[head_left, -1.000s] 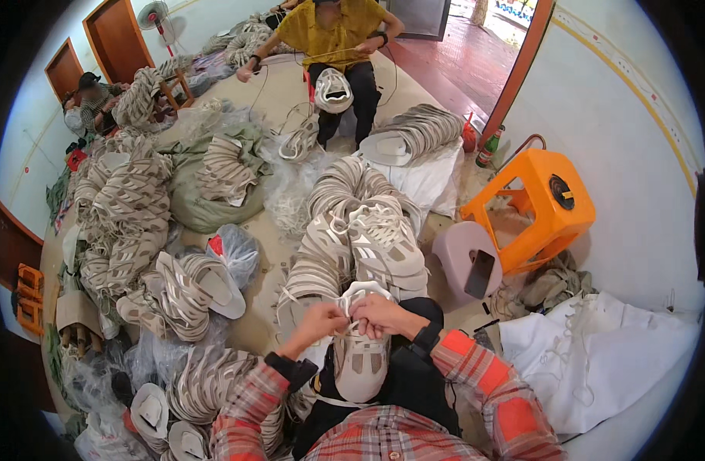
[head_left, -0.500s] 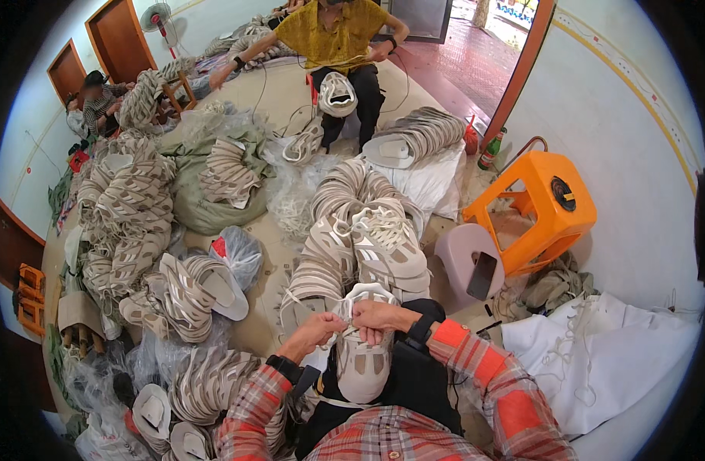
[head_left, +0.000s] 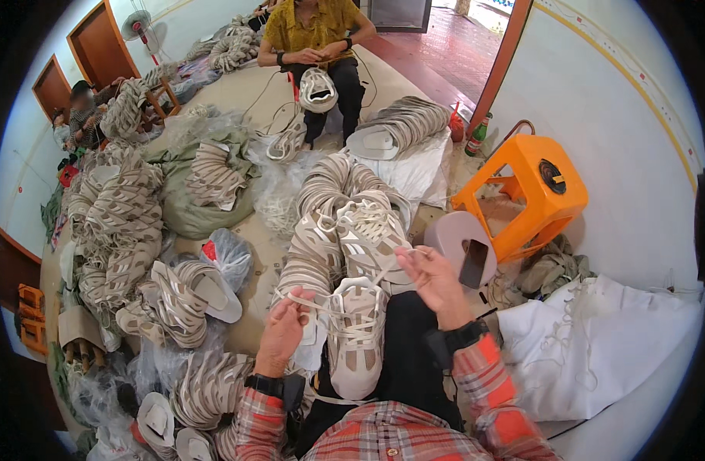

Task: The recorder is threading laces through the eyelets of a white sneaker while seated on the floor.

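Note:
A beige and grey shoe upper [head_left: 356,357] lies on my lap, toe toward me, its front partly laced with a cream shoelace [head_left: 331,305]. Left of the upper, my left hand [head_left: 285,326] is closed, pinching one stretch of the lace between thumb and fingers. My right hand [head_left: 435,283] is raised beyond and to the right of the upper, its fingers pinched on the other stretch of lace. Both lace ends run outward from the upper. Just past it sits a laced shoe upper [head_left: 372,227] on top of nested uppers [head_left: 310,257].
Left stand heaps of uppers [head_left: 122,207] among plastic bags [head_left: 231,261]. At right are an orange stool [head_left: 533,180], a pale purple stool [head_left: 441,238] bearing a phone [head_left: 474,263], and white sheeting [head_left: 598,346]. Opposite sits a person in a yellow shirt [head_left: 310,34], an upper on their lap.
My hands have moved apart from above the upper, the right one up and right, the left one left, drawing the lace out. The person opposite has brought both hands together.

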`<state>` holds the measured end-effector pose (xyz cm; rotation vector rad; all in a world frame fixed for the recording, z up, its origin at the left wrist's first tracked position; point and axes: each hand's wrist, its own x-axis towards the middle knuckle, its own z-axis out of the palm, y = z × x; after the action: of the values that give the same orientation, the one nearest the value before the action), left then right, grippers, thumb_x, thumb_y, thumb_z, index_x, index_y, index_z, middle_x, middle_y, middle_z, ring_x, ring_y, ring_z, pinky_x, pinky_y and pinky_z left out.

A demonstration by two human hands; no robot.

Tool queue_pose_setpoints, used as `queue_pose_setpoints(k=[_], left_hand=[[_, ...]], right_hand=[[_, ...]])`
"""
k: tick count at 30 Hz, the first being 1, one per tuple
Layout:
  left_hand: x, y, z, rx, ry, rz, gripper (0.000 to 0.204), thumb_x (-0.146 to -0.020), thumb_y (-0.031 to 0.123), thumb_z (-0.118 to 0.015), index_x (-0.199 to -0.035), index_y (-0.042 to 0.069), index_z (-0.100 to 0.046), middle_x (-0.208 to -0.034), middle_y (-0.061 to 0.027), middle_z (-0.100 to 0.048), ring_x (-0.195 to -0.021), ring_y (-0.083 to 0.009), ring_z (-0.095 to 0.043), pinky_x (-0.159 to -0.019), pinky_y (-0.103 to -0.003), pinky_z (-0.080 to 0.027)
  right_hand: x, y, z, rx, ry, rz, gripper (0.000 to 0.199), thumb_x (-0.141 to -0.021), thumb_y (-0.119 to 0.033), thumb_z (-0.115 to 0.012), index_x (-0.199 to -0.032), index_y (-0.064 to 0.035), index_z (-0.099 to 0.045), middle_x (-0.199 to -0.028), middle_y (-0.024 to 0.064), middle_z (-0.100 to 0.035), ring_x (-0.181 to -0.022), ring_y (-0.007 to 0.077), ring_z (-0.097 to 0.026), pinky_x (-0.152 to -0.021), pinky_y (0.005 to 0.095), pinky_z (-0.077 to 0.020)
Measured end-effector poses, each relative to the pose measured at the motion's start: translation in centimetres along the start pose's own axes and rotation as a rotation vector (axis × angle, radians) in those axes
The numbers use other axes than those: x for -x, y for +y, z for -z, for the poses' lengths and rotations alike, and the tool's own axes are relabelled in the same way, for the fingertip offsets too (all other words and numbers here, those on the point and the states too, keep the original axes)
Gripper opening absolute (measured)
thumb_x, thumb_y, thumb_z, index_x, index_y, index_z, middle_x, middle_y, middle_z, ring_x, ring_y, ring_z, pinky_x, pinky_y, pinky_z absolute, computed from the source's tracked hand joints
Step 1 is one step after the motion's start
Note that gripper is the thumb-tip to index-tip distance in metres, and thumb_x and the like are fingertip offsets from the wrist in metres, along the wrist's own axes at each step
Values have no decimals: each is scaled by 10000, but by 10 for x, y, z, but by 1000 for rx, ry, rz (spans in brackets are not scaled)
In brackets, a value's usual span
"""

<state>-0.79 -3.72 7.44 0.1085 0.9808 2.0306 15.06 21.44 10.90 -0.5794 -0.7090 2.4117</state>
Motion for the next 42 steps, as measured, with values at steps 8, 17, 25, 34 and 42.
queue_pose_setpoints(k=[8,17,25,34,42], left_hand=[[-19,20,49,-804,-147,173,268,-834,92,-584,-1092,35,-536,-922,23,-548,-744,-53,-491,-652,-192,-395],[-43,-38,-10,-757,-334,94,216,-828,67,-551,-1043,48,-568,-939,3,-568,-794,-96,-516,-723,-243,-418],[-33,-60,-52,-1655,-730,-282,206,-772,156,-618,-941,40,-593,-793,-146,-583,-740,-305,-568,-642,-344,-452],[-42,-65,-61,-1592,-430,-263,176,-802,150,-565,-920,49,-648,-803,-136,-637,-707,-260,-616,-620,-327,-466],[-57,-73,-50,-1285,-390,62,190,-780,131,-602,-928,18,-641,-793,-103,-633,-679,-142,-593,-580,-289,-466]], right_hand=[[-1,-71,133,153,-12,261,81,-796,17,-535,-857,-37,-541,-803,45,-565,-700,127,-544,-631,228,-463],[98,-200,188,722,707,784,125,-867,-97,-532,-932,10,-535,-776,67,-600,-650,128,-576,-601,241,-492],[34,13,61,1812,-174,691,166,-667,-79,-552,-813,-62,-628,-799,111,-580,-805,282,-531,-722,404,-407],[44,57,22,2117,-222,634,121,-649,-113,-572,-756,-76,-615,-797,111,-531,-882,285,-465,-772,414,-342],[38,74,29,2161,-164,697,140,-650,-98,-572,-780,-49,-593,-803,125,-556,-888,287,-476,-800,423,-325]])
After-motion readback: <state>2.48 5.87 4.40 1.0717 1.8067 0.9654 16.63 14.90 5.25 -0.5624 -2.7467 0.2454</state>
